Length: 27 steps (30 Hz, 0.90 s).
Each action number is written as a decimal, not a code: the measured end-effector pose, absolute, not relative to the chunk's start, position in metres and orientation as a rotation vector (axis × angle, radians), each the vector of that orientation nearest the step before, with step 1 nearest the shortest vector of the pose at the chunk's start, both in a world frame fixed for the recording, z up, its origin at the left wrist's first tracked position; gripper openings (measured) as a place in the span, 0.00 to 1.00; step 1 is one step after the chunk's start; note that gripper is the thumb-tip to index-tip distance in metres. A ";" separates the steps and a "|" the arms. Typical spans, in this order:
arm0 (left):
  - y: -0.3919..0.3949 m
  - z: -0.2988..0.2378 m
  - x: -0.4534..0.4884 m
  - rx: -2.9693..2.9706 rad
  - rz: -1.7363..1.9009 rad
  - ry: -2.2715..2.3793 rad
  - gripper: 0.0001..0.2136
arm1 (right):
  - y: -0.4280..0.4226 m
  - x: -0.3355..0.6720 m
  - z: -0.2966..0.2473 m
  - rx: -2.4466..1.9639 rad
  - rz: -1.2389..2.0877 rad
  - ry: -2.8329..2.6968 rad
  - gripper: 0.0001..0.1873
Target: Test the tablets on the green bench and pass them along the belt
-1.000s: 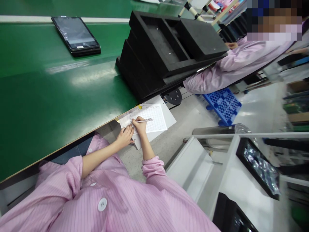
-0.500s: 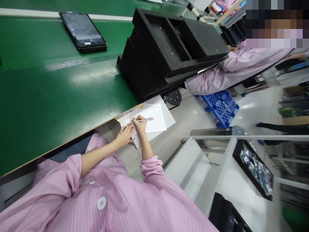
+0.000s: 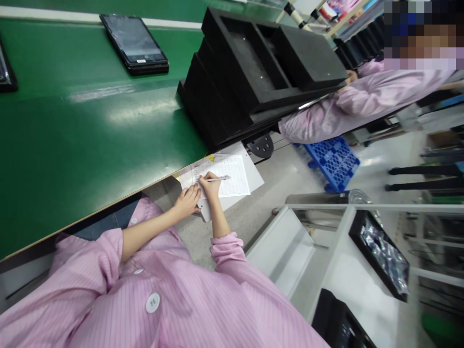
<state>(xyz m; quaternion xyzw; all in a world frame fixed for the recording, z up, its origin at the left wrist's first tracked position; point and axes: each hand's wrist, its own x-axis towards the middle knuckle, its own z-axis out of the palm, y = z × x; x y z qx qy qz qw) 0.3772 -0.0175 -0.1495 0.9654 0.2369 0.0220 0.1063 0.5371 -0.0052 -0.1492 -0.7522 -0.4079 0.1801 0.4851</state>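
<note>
In my right hand (image 3: 209, 186) is a slim white pen (image 3: 219, 179), gripped between closed fingers, its tip end at a printed form (image 3: 235, 174). The form is a sheet of tables lying on a white board or larger sheet (image 3: 255, 176) beside the table edge. My left hand (image 3: 187, 200) lies on the lower left part of the papers, its fingers stretched out and holding nothing, close to the right hand. A small yellow mark (image 3: 211, 158) shows at the form's top edge. The writing is too small to read.
On the green table (image 3: 90, 135) stand a stack of black foam trays (image 3: 224, 92) and a tablet (image 3: 136, 41) on a dark base. Another dark device (image 3: 5, 70) shows at the left edge. A co-worker's sleeve (image 3: 326, 118), a blue pallet (image 3: 331, 162) and a white shelf (image 3: 366, 275) are rightward.
The view has shifted slightly, bringing the dark device in at the left edge. My hands and the pen keep nearly the same place on the form. A person's legs in the background have moved.
</note>
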 end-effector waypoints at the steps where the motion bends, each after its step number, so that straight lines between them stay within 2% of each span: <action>1: -0.017 -0.149 0.377 2.846 0.057 0.694 0.37 | -0.005 0.537 -0.149 -1.832 0.436 -0.992 0.17; 27: -0.016 -0.147 0.377 2.845 0.046 0.691 0.36 | -0.005 0.537 -0.149 -1.808 0.425 -0.993 0.17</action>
